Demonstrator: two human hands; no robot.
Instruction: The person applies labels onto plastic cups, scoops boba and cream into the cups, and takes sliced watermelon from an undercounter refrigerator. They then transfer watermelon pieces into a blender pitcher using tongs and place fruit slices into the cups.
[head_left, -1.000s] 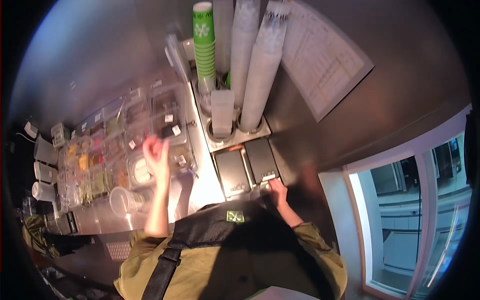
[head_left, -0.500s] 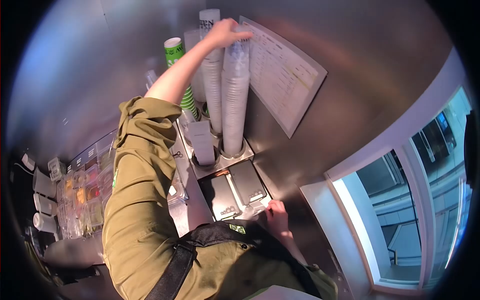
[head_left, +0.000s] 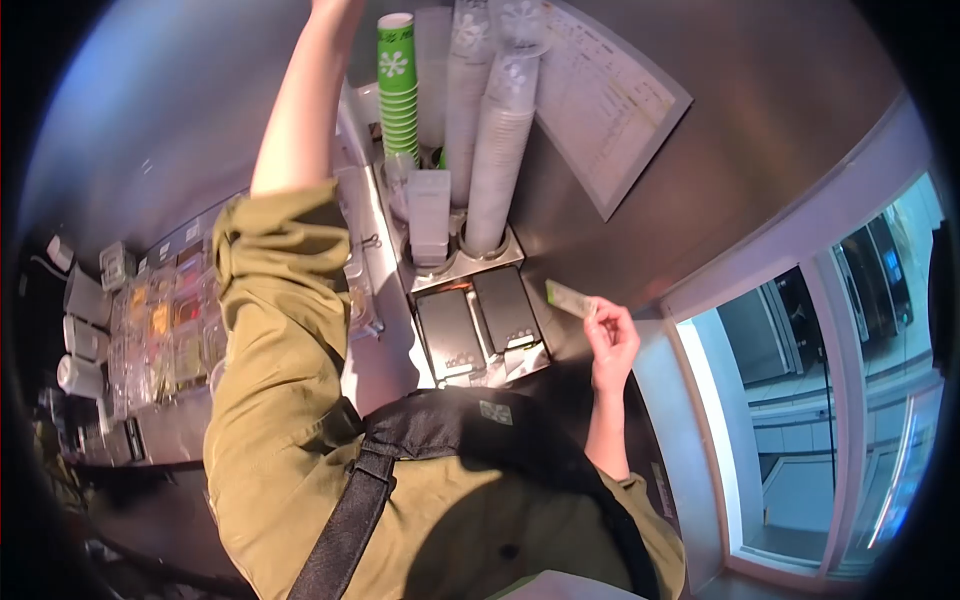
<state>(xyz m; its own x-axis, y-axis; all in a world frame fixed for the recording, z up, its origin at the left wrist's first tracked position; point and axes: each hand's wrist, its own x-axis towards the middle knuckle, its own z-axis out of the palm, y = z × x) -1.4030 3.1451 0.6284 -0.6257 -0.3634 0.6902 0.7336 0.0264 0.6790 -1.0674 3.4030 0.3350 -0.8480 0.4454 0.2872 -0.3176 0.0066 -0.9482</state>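
Note:
My right hand is raised to the right of two black label printers. Its thumb and fingers pinch a small pale label with a green end, held clear of the printers. My left arm reaches up past the cups, and only the base of my left hand shows at the top edge. Its fingers are out of frame, so whether it holds anything is hidden. Nearest to that arm stands a stack of green cups.
Tall stacks of clear cups rise from a metal holder behind the printers. A printed sheet hangs on the metal wall. Clear containers of coloured food stand at left, and a window is at right.
My left hand has left the clear cup stack and moved up and left, mostly out of frame. My right hand has risen from the printer front with the label in its fingers. The view shifted.

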